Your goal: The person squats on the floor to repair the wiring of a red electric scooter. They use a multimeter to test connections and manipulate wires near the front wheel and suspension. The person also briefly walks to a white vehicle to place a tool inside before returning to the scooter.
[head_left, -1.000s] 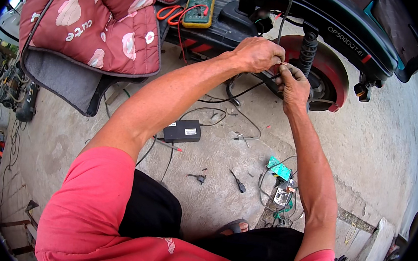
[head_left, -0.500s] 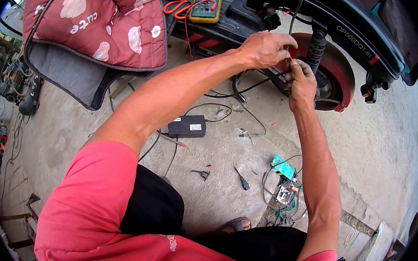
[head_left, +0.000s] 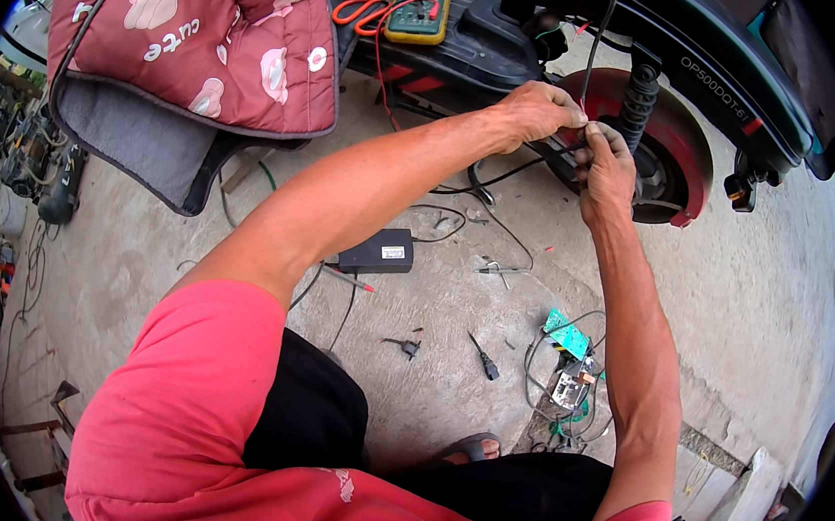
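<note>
Two bare hands, approx. 1–2 o'clock from view centre, meet fingertip to fingertip by a scooter's red-rimmed wheel (head_left: 695, 174). L hand (head_left: 540, 115): grip pinched on fine wire ends (head_left: 584, 105), too small to make out in detail. R hand (head_left: 608, 173), at its 4 o'clock: grip clenched on lower black cable (head_left: 516, 177), which trails off twd 8 o'clock. Upper black cable (head_left: 602, 43) drops from 12 o'clock, long axis near vert., its low end at the fingertips; L & R abt. equally near. From hands: multimeter (head_left: 418, 11) at 10 o'clock, black power box (head_left: 378, 252) on floor at 8.
</note>
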The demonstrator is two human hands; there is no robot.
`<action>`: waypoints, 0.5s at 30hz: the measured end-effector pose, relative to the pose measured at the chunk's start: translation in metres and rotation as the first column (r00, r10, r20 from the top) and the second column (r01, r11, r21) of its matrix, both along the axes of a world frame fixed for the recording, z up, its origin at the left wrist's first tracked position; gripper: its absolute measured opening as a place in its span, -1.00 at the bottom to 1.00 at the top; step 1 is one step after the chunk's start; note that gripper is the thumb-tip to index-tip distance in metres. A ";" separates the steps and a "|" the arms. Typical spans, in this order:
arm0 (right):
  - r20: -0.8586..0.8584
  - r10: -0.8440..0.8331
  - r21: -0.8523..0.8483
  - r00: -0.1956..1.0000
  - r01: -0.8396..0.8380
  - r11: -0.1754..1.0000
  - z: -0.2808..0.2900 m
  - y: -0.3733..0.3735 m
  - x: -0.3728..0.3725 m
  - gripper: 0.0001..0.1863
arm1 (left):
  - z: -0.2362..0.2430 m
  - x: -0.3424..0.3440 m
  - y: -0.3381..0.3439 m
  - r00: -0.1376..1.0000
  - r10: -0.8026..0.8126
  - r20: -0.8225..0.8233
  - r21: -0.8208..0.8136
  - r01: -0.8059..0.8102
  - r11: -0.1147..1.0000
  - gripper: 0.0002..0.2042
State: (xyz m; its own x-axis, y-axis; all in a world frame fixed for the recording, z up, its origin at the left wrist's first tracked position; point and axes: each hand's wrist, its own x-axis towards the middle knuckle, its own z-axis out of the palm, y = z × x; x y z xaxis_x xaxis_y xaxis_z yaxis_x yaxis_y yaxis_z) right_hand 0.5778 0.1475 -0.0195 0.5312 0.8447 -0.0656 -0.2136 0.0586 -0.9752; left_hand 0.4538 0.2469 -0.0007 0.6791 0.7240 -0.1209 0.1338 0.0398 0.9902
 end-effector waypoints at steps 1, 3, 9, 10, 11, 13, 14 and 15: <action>-0.005 0.004 -0.002 1.000 -0.004 1.000 -0.001 0.000 0.000 -0.81 | 0.000 -0.001 0.000 1.000 -0.006 0.016 -0.017 0.006 1.000 -0.76; -0.013 0.007 -0.005 1.000 -0.007 1.000 -0.001 -0.001 0.001 -0.81 | -0.002 -0.001 0.001 0.999 -0.017 0.032 -0.028 0.018 0.999 -0.78; -0.093 0.084 0.045 0.992 -0.080 0.996 0.002 -0.003 0.003 -0.87 | -0.011 -0.005 0.006 0.998 0.038 -0.052 0.234 -0.025 0.972 -0.78; -0.113 0.092 0.053 0.989 -0.086 0.995 0.004 -0.003 0.003 -0.87 | -0.012 -0.008 0.010 0.995 0.055 -0.089 0.332 -0.022 0.943 -0.77; -0.132 0.101 0.062 0.986 -0.093 0.994 0.008 -0.002 0.003 -0.88 | -0.013 -0.011 0.012 0.989 0.076 -0.123 0.427 -0.016 0.904 -0.76; -0.141 0.132 0.089 0.981 -0.120 0.989 0.013 -0.001 0.003 -0.88 | -0.002 -0.018 0.008 0.987 0.091 -0.134 0.518 -0.008 0.855 -0.73; -0.130 0.157 0.109 0.979 -0.143 0.984 0.014 0.000 0.005 -0.88 | 0.001 -0.018 0.008 0.986 0.099 -0.135 0.571 -0.005 0.821 -0.72; -0.125 0.188 0.131 0.974 -0.171 0.976 0.013 0.002 0.000 -0.88 | -0.002 -0.021 0.010 0.983 0.114 -0.141 0.623 -0.002 0.783 -0.71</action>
State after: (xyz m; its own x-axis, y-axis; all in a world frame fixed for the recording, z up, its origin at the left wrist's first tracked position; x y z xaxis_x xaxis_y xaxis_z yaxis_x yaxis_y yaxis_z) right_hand 0.5782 0.1499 -0.0062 0.3631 0.9315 -0.0207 -0.3612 0.1203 -0.9247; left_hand 0.4325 0.2568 -0.0024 0.6447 0.7181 0.2619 0.3113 -0.5596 0.7681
